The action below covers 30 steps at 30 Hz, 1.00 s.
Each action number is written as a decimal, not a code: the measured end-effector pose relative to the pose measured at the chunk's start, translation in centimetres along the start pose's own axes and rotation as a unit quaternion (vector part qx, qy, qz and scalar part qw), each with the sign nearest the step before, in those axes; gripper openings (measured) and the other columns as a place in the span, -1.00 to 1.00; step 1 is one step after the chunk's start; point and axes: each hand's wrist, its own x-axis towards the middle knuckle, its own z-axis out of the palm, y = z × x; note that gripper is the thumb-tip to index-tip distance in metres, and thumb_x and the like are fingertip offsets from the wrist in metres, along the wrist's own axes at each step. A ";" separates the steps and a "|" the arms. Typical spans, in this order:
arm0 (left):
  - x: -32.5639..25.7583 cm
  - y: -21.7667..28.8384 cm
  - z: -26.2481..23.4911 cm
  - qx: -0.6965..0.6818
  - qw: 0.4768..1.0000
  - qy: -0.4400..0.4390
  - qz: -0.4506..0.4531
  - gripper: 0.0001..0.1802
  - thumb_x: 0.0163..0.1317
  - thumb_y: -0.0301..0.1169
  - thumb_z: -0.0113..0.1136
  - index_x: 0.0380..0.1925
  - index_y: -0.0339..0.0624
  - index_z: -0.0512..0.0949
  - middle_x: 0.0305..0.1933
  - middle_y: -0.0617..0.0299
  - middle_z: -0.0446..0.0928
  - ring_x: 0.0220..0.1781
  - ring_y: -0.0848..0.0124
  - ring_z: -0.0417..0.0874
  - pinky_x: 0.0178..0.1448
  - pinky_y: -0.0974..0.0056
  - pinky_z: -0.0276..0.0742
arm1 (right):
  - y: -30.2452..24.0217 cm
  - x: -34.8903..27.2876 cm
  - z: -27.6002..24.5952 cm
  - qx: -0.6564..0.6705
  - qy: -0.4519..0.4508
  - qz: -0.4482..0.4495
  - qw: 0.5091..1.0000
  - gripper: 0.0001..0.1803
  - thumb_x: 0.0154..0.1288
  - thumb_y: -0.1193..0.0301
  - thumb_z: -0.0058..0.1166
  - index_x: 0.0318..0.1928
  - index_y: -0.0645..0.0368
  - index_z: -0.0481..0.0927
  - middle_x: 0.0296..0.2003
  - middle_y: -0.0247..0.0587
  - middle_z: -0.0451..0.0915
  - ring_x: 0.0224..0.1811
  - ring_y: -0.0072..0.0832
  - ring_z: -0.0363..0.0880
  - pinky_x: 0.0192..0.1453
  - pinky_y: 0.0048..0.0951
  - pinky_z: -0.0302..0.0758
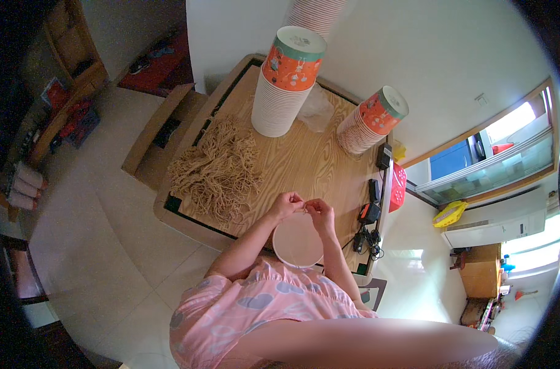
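A white paper bucket (297, 241) rests against my front at the table's near edge, its open mouth facing me. At its far rim my left hand (286, 205) and my right hand (321, 216) meet, fingertips pinched close together. What they pinch is too small to make out; a thin tan bit shows between them. Left of my hands lies a loose heap of tan twisted paper cords (218, 169). Beyond stands a tall upside-down stack of paper buckets (279, 101), the top one orange and green.
A shorter bucket stack (369, 120) stands at the far right of the wooden table (292, 163), with a clear plastic bag (317, 109) between the stacks. Black adapters and tangled cables (369, 230) lie along the right edge. An open cardboard box (163, 129) adjoins the table's left side.
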 end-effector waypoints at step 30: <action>-1.2 1.4 0.3 0.135 0.991 0.015 0.007 -0.92 -0.10 -0.49 0.19 -0.62 -0.13 0.46 -0.61 0.40 0.47 -0.57 0.62 0.41 -0.48 0.44 0.33 | 1.6 0.0 0.0 -0.048 0.037 0.040 0.997 -0.90 0.11 0.46 0.05 -0.41 0.24 0.54 -0.47 -0.19 0.57 -0.40 -0.51 0.52 -0.33 -0.50 0.41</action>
